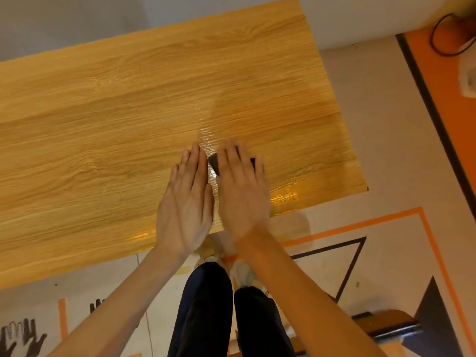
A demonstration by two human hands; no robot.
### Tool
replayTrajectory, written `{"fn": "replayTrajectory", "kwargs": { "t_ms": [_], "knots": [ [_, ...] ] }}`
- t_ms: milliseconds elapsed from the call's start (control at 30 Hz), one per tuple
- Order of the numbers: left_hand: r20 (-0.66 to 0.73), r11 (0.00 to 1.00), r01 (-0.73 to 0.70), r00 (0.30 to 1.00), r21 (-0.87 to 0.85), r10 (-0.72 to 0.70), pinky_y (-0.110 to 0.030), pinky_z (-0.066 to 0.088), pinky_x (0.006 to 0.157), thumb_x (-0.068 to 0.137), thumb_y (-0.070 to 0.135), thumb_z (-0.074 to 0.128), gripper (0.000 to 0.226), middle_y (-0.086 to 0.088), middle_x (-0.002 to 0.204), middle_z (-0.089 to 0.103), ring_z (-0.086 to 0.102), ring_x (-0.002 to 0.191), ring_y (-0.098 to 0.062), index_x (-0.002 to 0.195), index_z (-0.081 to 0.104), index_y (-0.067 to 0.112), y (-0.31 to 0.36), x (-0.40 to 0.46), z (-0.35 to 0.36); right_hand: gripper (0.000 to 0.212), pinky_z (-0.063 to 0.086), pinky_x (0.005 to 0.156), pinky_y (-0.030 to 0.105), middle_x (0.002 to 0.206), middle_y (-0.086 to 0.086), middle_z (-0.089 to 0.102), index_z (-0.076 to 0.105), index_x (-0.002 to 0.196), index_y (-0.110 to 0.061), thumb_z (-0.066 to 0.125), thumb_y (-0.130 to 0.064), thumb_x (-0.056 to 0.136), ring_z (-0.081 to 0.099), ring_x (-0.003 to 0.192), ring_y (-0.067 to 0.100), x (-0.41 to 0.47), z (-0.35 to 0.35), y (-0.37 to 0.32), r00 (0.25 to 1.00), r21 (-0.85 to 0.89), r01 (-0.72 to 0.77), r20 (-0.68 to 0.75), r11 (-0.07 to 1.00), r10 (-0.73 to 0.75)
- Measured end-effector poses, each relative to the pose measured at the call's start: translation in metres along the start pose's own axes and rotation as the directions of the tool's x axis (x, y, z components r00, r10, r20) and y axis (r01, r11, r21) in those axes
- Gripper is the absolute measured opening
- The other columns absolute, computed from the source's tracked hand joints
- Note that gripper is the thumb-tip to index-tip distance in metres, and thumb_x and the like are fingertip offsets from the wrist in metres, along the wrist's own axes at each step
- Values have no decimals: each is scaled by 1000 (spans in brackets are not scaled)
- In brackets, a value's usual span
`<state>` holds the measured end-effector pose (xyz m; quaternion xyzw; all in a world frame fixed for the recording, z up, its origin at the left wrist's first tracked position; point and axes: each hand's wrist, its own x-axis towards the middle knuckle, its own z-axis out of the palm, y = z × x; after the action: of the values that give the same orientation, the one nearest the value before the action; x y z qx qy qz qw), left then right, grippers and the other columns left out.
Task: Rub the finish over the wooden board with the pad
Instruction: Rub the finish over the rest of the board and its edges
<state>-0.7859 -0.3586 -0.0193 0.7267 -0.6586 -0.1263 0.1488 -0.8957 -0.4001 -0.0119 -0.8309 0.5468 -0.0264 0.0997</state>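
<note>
On the wooden board (128, 104), right hand (240, 186) flat atop dark pad (214, 163), left hand (186, 202) flat alongside.

No readable text

No words, numbers, labels or brands can be read anywhere; the floor (386, 104) carries only painted marks: black handprint shapes (22, 338) near left; an orange outline (427, 243) and a black triangle outline (353, 264) near right; the board (128, 124) shows plain wood grain
</note>
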Motion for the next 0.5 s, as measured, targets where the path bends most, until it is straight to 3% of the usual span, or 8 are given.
{"fn": "replayTrajectory", "kwargs": {
  "t_ms": [67,133,200,267,333,400,500],
  "knots": [
    [-7,1000,-18,1000,5,18,-33,6,126,105,23,23,55,-11,166,16,10,154,-21,155,24,1,1,-1,0,60,-6,119,44,163,6,1,2,153,-13,21,-23,97,-2,150,23,1,-4,12,986,-25,147,77,989,-145],
    [-17,999,-36,999,11,36,-32,4,126,106,21,25,54,-12,166,16,11,154,-23,155,24,0,0,-2,0,64,12,119,48,160,8,16,16,151,-11,45,-14,94,12,149,25,10,-12,55,993,-123,120,18,985,-119],
    [-26,999,-36,999,4,36,-33,5,126,106,22,25,54,-12,166,16,11,154,-23,155,24,0,0,-2,0,51,21,117,49,157,10,28,27,147,-9,43,-15,99,23,145,26,15,-25,111,993,-102,-99,-77,990,91],
    [-33,1000,-27,999,-3,27,-35,7,126,106,23,24,54,-12,166,16,12,154,-23,156,24,1,1,-2,1,47,15,120,48,158,7,25,25,150,-11,30,-20,103,21,146,25,11,-35,145,948,-7,-297,-120,955,294],
    [-41,1000,-21,999,-8,20,-36,8,126,106,25,23,55,-12,165,16,12,154,-23,155,24,1,2,-2,1,50,12,121,49,160,9,19,19,152,-9,29,-18,103,17,147,27,9,-27,131,904,58,-389,-168,919,393],
    [-49,1000,-19,999,-6,19,-36,8,127,106,25,23,54,-11,166,16,12,154,-22,156,24,2,0,-2,2,56,12,121,50,160,13,17,15,151,-6,35,-16,100,15,148,30,0,-11,83,933,30,-302,-194,953,302],
    [-42,1000,-26,999,11,26,-34,7,127,107,24,24,53,-10,166,14,10,155,-22,156,22,3,-2,-3,2,58,14,120,46,159,11,22,20,150,-8,42,-21,98,19,147,28,-24,9,16,989,-13,47,-137,999,-48]
  ]
}}
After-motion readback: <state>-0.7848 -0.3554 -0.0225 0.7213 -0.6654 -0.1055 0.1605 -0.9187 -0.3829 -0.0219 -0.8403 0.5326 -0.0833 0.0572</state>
